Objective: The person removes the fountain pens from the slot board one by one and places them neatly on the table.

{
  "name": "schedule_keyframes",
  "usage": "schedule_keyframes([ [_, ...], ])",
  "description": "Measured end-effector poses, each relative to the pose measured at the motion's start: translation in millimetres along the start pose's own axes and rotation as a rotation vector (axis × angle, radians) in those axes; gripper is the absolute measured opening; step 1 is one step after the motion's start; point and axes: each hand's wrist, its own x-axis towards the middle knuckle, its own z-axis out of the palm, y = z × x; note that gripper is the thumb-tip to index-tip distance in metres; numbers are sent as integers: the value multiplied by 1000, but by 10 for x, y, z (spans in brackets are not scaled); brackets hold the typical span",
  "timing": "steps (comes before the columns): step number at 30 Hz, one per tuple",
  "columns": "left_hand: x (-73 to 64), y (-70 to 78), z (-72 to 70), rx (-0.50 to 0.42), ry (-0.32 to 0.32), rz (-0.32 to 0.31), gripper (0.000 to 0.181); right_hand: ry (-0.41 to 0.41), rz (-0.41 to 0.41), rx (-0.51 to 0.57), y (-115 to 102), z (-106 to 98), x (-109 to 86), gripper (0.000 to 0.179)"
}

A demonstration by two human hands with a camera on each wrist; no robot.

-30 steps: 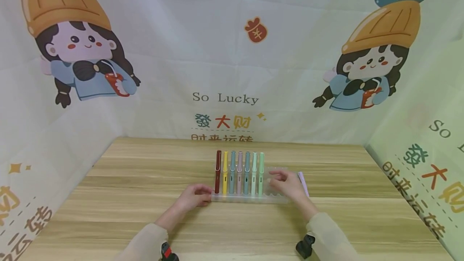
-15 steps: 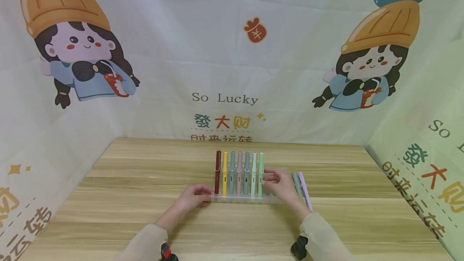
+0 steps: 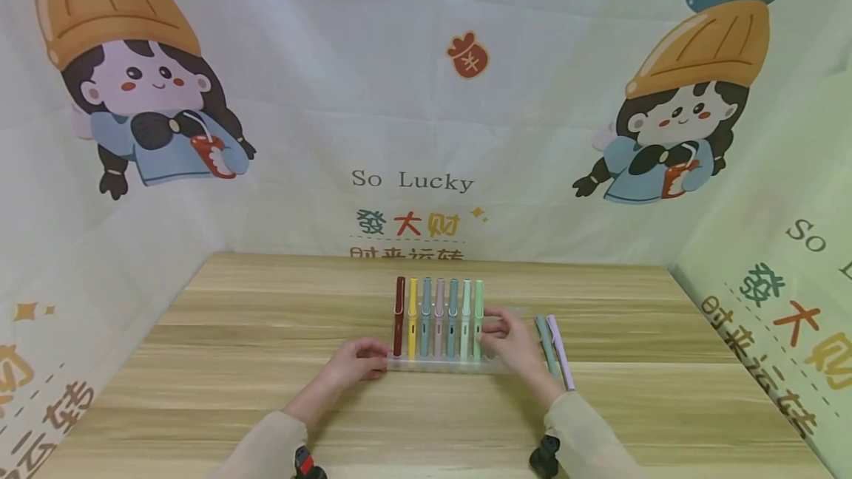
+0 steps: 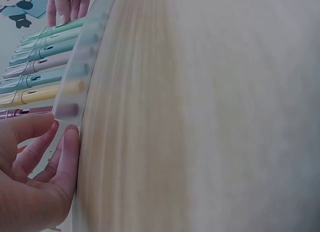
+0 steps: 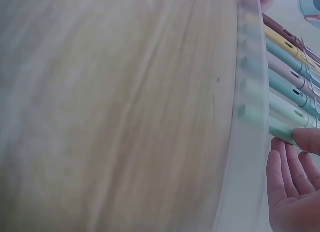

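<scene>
A clear plastic pen stand (image 3: 452, 366) holds a row of upright pens with clips. From the left come a dark red pen (image 3: 399, 316), a yellow pen (image 3: 413, 320), then bluish, mauve and pale mint ones. My left hand (image 3: 359, 359) holds the stand's left end, with thumb and fingertips at its corner in the left wrist view. At the row's right end my right hand (image 3: 521, 342) pinches the light green pen (image 3: 478, 298). In the right wrist view the thumb lies on this pen (image 5: 281, 129) and the other fingers are partly behind it.
To the right of my right hand, a grey-green pen (image 3: 546, 342) and a lilac pen (image 3: 561, 353) lie side by side on the wooden table (image 3: 639, 331). A printed cloth (image 3: 532, 109) with cartoon figures hangs behind the table and along its sides.
My right hand has moved left from the stand's bare slots to the light green pen, uncovering the grey-green pen on the table. The left hand stays at the stand's end.
</scene>
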Motion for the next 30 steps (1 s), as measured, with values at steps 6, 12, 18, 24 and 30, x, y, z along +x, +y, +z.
schedule_keyframes([
  [6, 5, -10, 2, 3, 2, -2, 21, 13, 1, -14, 13, 17, 7, 35],
  [12, 4, -6, 1, 1, -1, -1, 22, 34, -3, -29, -16, 13, -6, 36],
  [18, 3, -4, 3, 3, 2, 1, 21, 52, -34, -3, -22, -1, -15, 36],
  [24, 8, -9, -1, 7, 2, 7, 21, 89, -37, 31, -42, -27, -12, 36],
  [30, 3, -4, 7, 13, 13, 7, 21, 106, -59, 77, -184, -107, -29, 35],
])
